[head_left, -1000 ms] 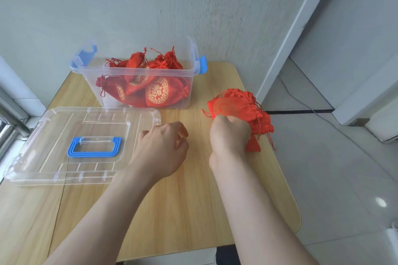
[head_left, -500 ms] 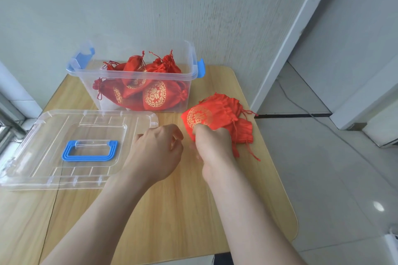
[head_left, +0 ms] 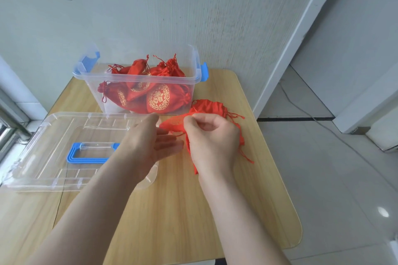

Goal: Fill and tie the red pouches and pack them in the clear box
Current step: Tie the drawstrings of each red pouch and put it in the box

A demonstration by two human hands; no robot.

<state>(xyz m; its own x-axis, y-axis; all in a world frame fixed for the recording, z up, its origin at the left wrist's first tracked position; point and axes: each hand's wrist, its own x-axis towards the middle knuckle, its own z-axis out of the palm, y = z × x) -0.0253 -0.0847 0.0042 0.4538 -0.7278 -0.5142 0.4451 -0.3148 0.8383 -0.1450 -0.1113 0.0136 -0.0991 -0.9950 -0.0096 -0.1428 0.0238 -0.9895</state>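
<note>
Lid [head_left: 53, 146], clear with a blue handle [head_left: 90, 155], lies flat on the table [head_left: 172, 211] at left, partly under the left forearm. Clear box [head_left: 94, 97] stands open behind it against the wall, holding several tied pouches [head_left: 158, 98].

Left hand [head_left: 150, 142]: fingers straight and relaxed, gripping nothing, tips just beside the held pouch [head_left: 172, 123]; contact cannot be told.

Right hand [head_left: 212, 137]: thumb and forefinger pinch that pouch's edge, just in front of the box. It looks flat and unfilled. No filling is in view.

Spare pouches [head_left: 210, 106] lie heaped beneath and behind the right hand, cords trailing toward the table's right edge.

Risks, as judged:
- Loose cords may snag the held pouch, dragging spares off the edge.
- A one-point pinch may slip when the mouth is spread.
- The forearm may shift the lid.
</note>
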